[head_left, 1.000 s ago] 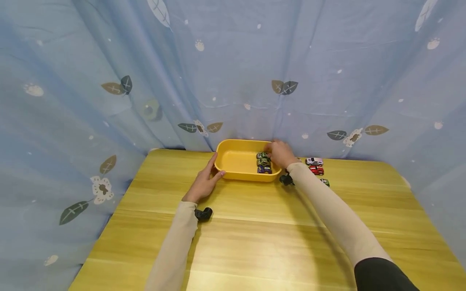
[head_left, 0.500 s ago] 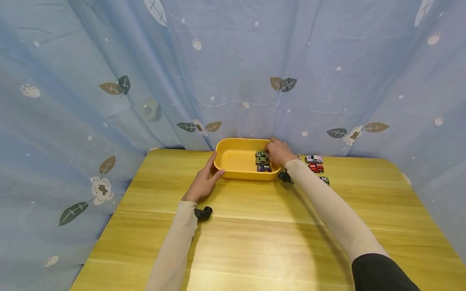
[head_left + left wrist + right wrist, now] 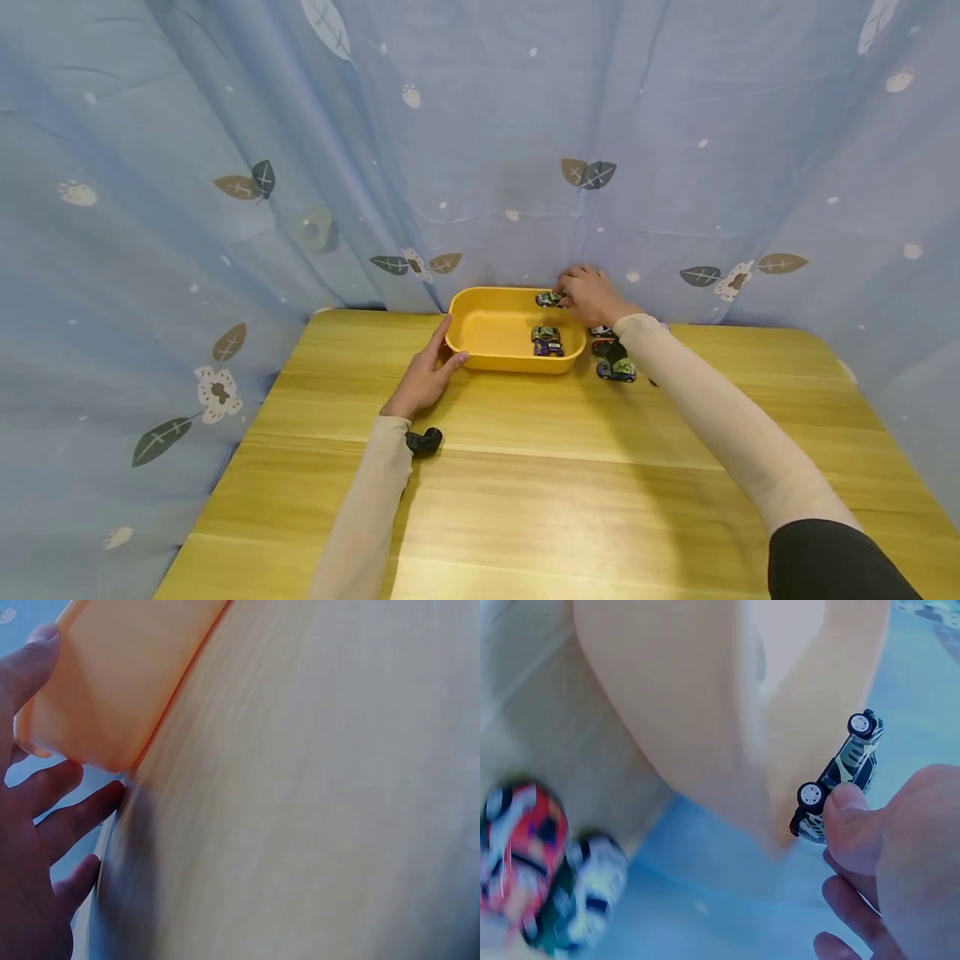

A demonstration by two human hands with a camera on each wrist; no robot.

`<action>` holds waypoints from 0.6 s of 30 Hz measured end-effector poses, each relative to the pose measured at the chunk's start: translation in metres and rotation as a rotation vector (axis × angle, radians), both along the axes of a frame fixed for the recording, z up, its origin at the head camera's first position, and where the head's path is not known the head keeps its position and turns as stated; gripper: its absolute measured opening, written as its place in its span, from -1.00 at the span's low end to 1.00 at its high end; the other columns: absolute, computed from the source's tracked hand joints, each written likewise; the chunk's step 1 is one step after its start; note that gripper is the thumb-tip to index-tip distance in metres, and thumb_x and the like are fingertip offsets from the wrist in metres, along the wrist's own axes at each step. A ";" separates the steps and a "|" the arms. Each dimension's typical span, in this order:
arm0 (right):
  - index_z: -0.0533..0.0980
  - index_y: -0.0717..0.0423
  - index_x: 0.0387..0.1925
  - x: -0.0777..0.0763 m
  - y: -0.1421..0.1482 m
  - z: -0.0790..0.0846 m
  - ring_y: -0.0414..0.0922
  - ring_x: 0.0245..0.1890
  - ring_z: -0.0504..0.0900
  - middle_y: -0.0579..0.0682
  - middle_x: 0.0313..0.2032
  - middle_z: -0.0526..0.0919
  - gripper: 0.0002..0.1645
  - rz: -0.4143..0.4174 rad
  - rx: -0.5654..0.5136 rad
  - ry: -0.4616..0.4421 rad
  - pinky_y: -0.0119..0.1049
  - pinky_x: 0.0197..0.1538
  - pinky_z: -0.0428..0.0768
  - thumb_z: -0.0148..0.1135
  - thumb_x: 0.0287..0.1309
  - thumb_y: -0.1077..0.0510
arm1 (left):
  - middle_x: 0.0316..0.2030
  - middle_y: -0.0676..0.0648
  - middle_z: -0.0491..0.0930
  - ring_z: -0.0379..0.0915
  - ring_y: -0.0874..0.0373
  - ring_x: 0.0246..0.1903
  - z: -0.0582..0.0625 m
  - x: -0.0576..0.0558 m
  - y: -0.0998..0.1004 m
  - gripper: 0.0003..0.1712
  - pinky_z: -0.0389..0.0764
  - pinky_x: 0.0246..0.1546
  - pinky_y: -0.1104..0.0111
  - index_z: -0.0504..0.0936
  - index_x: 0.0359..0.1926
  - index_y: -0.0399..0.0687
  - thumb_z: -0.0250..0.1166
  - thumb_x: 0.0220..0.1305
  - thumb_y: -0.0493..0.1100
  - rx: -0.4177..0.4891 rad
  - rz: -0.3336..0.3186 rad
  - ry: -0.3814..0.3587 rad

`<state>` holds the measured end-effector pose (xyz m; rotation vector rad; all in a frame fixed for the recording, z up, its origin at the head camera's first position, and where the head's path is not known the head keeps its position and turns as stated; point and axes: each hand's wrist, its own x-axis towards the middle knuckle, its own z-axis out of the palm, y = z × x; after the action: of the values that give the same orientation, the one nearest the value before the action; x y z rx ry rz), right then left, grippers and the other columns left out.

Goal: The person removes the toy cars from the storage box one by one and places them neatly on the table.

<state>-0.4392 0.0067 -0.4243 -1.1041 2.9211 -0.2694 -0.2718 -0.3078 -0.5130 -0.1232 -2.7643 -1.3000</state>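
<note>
My right hand (image 3: 591,296) pinches a green-patterned toy car (image 3: 551,299) above the far right part of the yellow tray (image 3: 517,364). In the right wrist view, the thumb presses the car's side (image 3: 847,769), and its wheels face the tray. Two toy cars stand inside at the tray's right end: a green one (image 3: 545,334) and a purple one (image 3: 549,349). At the tray's left end, my left hand (image 3: 423,379) rests against the corner with thumb and fingers spread. In the left wrist view, the thumb touches the tray wall (image 3: 127,675) and the other fingers are fairly straight.
Right of the tray, several toy cars stand on the wooden table (image 3: 487,500), among them a green one (image 3: 617,371) and a red one (image 3: 525,855). My right forearm partly covers them. A blue patterned curtain (image 3: 480,150) hangs directly behind the tray.
My right hand has lifted the green-patterned toy car from the row in the tray, up and toward the back rim. The left hand and tray have stayed put.
</note>
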 end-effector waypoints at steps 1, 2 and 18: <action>0.62 0.19 0.22 0.000 0.003 0.005 0.30 0.39 0.41 0.26 0.35 0.55 -0.67 0.011 0.001 0.012 0.32 0.43 0.35 0.16 0.57 0.19 | 0.61 -0.24 0.23 0.22 -0.22 0.57 0.000 0.000 0.000 -0.03 0.19 0.60 -0.15 -0.15 0.75 0.30 0.17 0.57 0.26 0.002 0.003 0.000; 0.63 0.19 0.22 0.000 0.006 0.009 0.30 0.35 0.45 0.24 0.30 0.60 -0.67 0.018 -0.004 0.019 0.31 0.41 0.38 0.18 0.55 0.20 | 0.61 -0.25 0.24 0.23 -0.22 0.57 -0.001 0.000 0.000 -0.03 0.20 0.59 -0.15 -0.14 0.75 0.30 0.18 0.57 0.26 0.003 0.005 -0.001; 0.61 0.29 0.17 0.005 0.123 0.025 0.33 0.12 0.64 0.30 0.10 0.71 -0.70 -0.029 0.027 0.038 0.26 0.04 0.66 0.21 0.49 0.31 | 0.59 -0.27 0.26 0.23 -0.22 0.56 -0.004 -0.004 -0.001 -0.03 0.22 0.58 -0.15 -0.13 0.75 0.27 0.16 0.57 0.28 -0.005 0.001 0.018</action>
<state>-0.4344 0.1301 -0.3997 -1.0757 2.9666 -0.2108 -0.2761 -0.3087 -0.5173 -0.1331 -2.7518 -1.2856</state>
